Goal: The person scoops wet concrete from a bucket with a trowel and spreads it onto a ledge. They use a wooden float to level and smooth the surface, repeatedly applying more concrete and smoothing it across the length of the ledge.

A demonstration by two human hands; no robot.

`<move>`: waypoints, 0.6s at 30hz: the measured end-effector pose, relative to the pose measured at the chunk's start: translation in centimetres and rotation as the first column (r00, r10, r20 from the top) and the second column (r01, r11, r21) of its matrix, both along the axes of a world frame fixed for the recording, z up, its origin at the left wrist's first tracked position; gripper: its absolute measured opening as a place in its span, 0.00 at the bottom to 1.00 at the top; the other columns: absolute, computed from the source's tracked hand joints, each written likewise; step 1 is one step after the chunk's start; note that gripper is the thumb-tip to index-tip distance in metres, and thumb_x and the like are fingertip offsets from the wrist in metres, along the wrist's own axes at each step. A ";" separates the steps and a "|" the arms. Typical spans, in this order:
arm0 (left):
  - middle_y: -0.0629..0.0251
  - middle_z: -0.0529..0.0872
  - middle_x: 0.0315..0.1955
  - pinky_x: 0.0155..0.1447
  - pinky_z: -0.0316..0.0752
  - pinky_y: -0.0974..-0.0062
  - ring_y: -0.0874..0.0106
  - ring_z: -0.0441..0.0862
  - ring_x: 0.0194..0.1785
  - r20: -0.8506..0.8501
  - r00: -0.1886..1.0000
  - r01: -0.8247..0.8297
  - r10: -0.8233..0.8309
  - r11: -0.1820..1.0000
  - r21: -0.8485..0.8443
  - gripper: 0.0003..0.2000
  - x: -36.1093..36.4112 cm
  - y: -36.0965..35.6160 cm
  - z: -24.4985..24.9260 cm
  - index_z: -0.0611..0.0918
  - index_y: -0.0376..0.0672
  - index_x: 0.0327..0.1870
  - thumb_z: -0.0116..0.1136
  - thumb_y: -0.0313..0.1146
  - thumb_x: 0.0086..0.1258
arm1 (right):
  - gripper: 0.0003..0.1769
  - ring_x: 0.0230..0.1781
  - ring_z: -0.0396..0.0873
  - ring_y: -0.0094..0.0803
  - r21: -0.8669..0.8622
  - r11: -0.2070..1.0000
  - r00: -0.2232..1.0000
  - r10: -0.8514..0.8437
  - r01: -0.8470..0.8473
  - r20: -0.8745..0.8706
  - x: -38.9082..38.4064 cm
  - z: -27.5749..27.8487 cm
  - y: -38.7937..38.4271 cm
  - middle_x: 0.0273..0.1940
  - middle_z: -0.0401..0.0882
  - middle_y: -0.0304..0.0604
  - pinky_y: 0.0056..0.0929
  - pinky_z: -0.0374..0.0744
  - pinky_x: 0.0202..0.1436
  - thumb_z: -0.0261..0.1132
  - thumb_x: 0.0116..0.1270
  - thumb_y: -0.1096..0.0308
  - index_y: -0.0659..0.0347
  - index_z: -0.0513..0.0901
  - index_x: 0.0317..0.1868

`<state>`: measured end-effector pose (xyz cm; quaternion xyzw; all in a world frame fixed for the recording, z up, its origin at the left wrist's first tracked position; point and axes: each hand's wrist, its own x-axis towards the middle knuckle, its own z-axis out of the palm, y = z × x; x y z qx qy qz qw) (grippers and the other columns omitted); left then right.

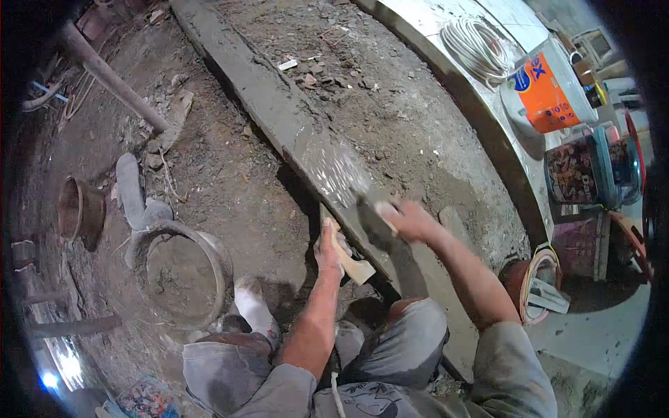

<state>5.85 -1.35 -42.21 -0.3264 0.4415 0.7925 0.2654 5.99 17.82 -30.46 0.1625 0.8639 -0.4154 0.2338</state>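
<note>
My left hand (329, 252) is closed around the pale wooden handle of a plastering float (357, 267), its flat face set along the side of a long wet cement ledge (261, 104). Over the ledge's top, my right hand (412, 221) grips a tool with a pale end (385, 209); motion blur hides its exact kind. A dark smear beside it may be the tool or a shadow. Whitish streaks shine on the wet cement just ahead of that hand.
A round tub of grey mortar (182, 279) stands at my left, near a brown bucket (78, 209). On the right ledge are a coiled white cable (475, 52) and an orange-labelled paint bucket (547, 90). A post (115, 76) slants at upper left; rubble covers the ground.
</note>
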 end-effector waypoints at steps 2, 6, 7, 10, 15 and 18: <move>0.68 0.74 0.18 0.21 0.68 0.77 0.75 0.71 0.17 0.009 1.000 0.017 -0.017 1.000 0.002 0.25 0.0 -0.1 -0.2 0.78 0.41 0.34 0.60 0.59 0.60 | 0.35 0.36 0.80 0.57 0.208 0.972 0.986 0.129 -0.106 -0.101 7.3 -4.2 2.4 0.32 0.80 0.63 0.47 0.76 0.42 0.50 0.66 0.39 0.69 0.77 0.47; 0.72 0.70 0.15 0.19 0.66 0.78 0.77 0.67 0.15 0.015 0.999 0.045 -0.045 0.999 -0.020 0.24 0.0 0.1 -0.3 0.75 0.47 0.34 0.57 0.63 0.59 | 0.32 0.37 0.79 0.60 0.216 0.970 0.970 0.061 -0.114 0.237 19.6 2.0 4.0 0.32 0.80 0.62 0.48 0.75 0.41 0.52 0.66 0.40 0.66 0.77 0.44; 0.70 0.72 0.17 0.20 0.67 0.77 0.76 0.69 0.16 0.024 0.999 0.035 -0.035 0.999 -0.011 0.24 0.1 0.0 -0.3 0.76 0.44 0.34 0.58 0.61 0.60 | 0.31 0.35 0.79 0.58 0.202 0.972 0.968 0.066 -0.117 0.242 21.0 3.0 4.5 0.32 0.80 0.61 0.46 0.75 0.40 0.52 0.66 0.41 0.66 0.78 0.44; 0.68 0.74 0.18 0.21 0.68 0.77 0.75 0.71 0.17 0.037 0.999 0.006 -0.006 1.000 -0.003 0.24 0.0 0.1 0.0 0.78 0.41 0.33 0.60 0.58 0.61 | 0.30 0.33 0.79 0.55 0.086 0.989 0.964 -0.138 0.122 0.227 19.7 6.2 3.5 0.32 0.80 0.59 0.44 0.76 0.39 0.54 0.66 0.42 0.67 0.77 0.43; 0.72 0.71 0.20 0.21 0.66 0.79 0.78 0.69 0.19 0.005 0.998 0.056 -0.056 0.998 -0.007 0.25 -0.1 0.1 -0.5 0.75 0.49 0.35 0.57 0.64 0.59 | 0.28 0.41 0.78 0.56 0.125 0.990 0.997 -0.066 0.070 -0.036 5.8 3.9 1.2 0.37 0.79 0.62 0.41 0.74 0.47 0.53 0.68 0.46 0.68 0.76 0.45; 0.68 0.73 0.18 0.22 0.68 0.76 0.75 0.71 0.17 0.052 0.998 -0.017 0.017 1.000 -0.005 0.23 0.1 0.0 -0.5 0.78 0.43 0.33 0.61 0.58 0.59 | 0.31 0.25 0.76 0.33 0.084 0.995 0.997 -0.047 0.052 -0.063 -3.7 1.7 -0.2 0.24 0.77 0.48 0.36 0.75 0.30 0.51 0.68 0.41 0.67 0.77 0.41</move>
